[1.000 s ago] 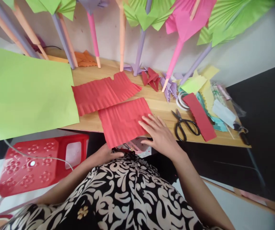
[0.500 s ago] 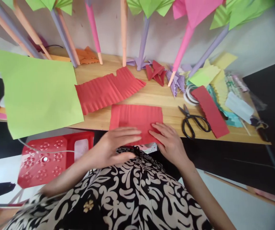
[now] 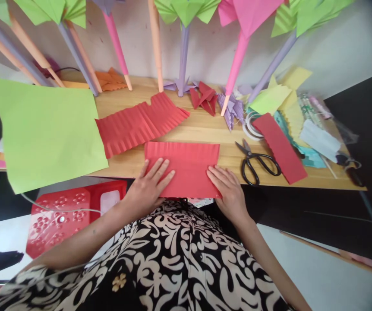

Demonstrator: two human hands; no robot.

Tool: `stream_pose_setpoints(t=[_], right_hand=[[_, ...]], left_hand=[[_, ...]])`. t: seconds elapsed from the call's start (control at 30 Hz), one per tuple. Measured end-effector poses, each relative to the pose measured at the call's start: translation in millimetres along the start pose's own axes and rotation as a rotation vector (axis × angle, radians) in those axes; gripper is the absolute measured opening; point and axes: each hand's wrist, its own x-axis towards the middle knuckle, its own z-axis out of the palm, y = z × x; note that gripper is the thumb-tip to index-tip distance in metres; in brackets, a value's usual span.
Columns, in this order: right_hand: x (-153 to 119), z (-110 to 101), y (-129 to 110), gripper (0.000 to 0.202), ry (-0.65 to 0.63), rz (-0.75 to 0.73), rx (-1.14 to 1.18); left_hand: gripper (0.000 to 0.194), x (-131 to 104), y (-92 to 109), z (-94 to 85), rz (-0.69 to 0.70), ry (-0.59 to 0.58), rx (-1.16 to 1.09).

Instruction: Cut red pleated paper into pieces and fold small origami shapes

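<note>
A sheet of red paper (image 3: 187,170) with faint crease lines lies at the table's front edge, its near part reaching over the edge. My left hand (image 3: 152,183) rests on its left side, fingers stretched out over the paper. On the right side, my right hand (image 3: 228,188) lies with fingers extended along the paper's edge. Both thumbs are mostly hidden. Behind it sits a second red sheet, pleated (image 3: 140,123), with a notch in its far edge. Black-handled scissors (image 3: 259,162) lie with parted blades to the right of my right hand.
A large green sheet (image 3: 53,134) overhangs the table's left front. Right of the scissors are a folded red strip (image 3: 281,149), a tape roll (image 3: 253,126) and yellow paper pieces (image 3: 291,103). Paper-wrapped stems (image 3: 182,60) stand along the back. A red stool (image 3: 59,216) stands below left.
My left hand has moved left and come down flat on the red sheet's left side. My right hand stays at the right edge. The whole view has shifted slightly.
</note>
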Motion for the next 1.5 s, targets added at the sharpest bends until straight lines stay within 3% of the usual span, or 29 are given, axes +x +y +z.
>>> stream_pose_setpoints(t=[0.13,0.23,0.4,0.53,0.6,0.73,0.8,0.87,1.0,1.13,1.27,1.4,1.5], right_hand=[[3.3,1.4,1.2,0.056,0.036,-0.007,0.006],[6.6,-8.8,-1.3,0.043,0.051,-0.025,-0.003],[8.8,-40.5,-22.5,0.02,0.12,0.029,-0.099],[14.4,-51.1,-50.5,0.016,0.119,-0.021,-0.06],[18.3,-48.2,-60.3,0.018,0.098,-0.035,-0.007],[19.6,-35.3,-59.7,0.032,-0.045,-0.067,0.052],[14.1,-32.0,-48.5,0.048,-0.153,-0.102,0.006],[4.1,-34.7,-32.6,0.053,-0.177,-0.047,-0.099],[-19.1,-53.2,-6.4,0.056,-0.025,0.203,-0.233],[-21.5,-59.2,-8.5,0.063,-0.075,0.093,-0.069],[-3.3,-41.1,-16.0,0.054,-0.038,-0.016,0.091],[14.3,-20.0,-15.7,0.022,0.097,0.091,0.152],[23.8,-11.2,-18.3,0.029,0.169,0.271,0.103]], left_hand=[[0.076,-26.2,-9.4,5.0,-0.115,0.071,0.021],[0.062,-29.1,-12.8,3.5,-0.108,0.15,-0.001],[0.054,-2.4,2.4,-25.0,-0.067,0.367,-0.034],[0.057,31.2,32.2,-35.8,0.204,0.292,-0.121],[0.047,39.7,37.7,-31.3,0.232,0.306,-0.186],[0.035,29.4,19.5,-16.3,0.173,0.341,-0.256],[0.036,15.8,4.8,-10.3,0.128,0.368,-0.239],[0.035,2.7,-7.0,-6.0,0.08,0.406,-0.234],[0.036,-11.8,-16.2,-1.4,0.058,0.447,-0.343],[0.036,-12.4,-12.0,-1.4,0.054,0.429,-0.496],[0.032,-9.0,-6.8,-3.6,0.026,0.432,-0.607],[0.02,-1.3,-3.9,-5.4,-0.166,0.413,-0.651],[0.02,12.9,-2.6,-6.4,-0.398,0.401,-0.609]])
